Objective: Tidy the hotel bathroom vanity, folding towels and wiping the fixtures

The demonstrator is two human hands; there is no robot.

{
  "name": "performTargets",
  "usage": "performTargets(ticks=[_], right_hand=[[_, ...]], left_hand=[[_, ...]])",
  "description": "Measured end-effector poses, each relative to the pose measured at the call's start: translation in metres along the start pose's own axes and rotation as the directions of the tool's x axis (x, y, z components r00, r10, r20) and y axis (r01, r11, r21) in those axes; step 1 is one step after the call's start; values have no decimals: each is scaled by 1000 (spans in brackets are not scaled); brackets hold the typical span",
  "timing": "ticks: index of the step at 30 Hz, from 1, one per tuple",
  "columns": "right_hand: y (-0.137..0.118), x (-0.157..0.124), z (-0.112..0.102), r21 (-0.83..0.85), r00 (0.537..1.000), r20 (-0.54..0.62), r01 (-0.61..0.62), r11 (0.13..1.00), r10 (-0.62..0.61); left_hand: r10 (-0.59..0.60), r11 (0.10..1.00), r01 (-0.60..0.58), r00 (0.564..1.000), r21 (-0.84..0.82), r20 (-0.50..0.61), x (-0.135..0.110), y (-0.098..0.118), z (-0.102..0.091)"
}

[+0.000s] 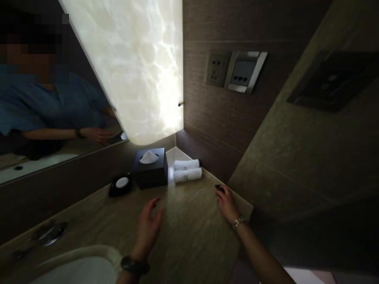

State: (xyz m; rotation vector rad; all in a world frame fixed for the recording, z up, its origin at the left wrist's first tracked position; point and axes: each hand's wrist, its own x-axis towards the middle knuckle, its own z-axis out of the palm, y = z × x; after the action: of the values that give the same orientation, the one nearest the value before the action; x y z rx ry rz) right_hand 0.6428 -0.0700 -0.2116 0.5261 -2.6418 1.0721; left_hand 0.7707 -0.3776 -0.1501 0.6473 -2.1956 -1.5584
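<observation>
My left hand (149, 228) hovers over the beige stone countertop (189, 236), fingers stretched out and apart, holding nothing. It is nearest a black tissue box (150, 169) with a white tissue poking out. My right hand (227, 204), with a metal watch at the wrist, rests flat near the counter's right edge. Its fingertips touch a small dark object (219, 188) that I cannot make out. Two rolled white towels (187, 170) lie in the back corner beside the tissue box.
A black soap dish (121, 184) with a white soap sits left of the tissue box. A white basin (79, 268) is at lower left, with a drain fitting (50, 232) behind. A mirror (44, 118) and lit panel (139, 67) stand behind; wall sockets (235, 71) are above.
</observation>
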Motion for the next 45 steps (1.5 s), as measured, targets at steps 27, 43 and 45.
performTargets(ticks=[27,43,45], right_hand=[[-351,-130,97,476,340,785,-866,153,-518],[-450,-208,174,664,499,722,-694,277,-480],[-456,-213,171,681,500,713,-661,314,-492]], left_hand=[[-237,966,154,844,-207,-480,-223,-4,-119],[-201,974,144,903,-174,-378,-246,-101,-302],[-172,960,75,918,-268,-358,-243,-96,-301]])
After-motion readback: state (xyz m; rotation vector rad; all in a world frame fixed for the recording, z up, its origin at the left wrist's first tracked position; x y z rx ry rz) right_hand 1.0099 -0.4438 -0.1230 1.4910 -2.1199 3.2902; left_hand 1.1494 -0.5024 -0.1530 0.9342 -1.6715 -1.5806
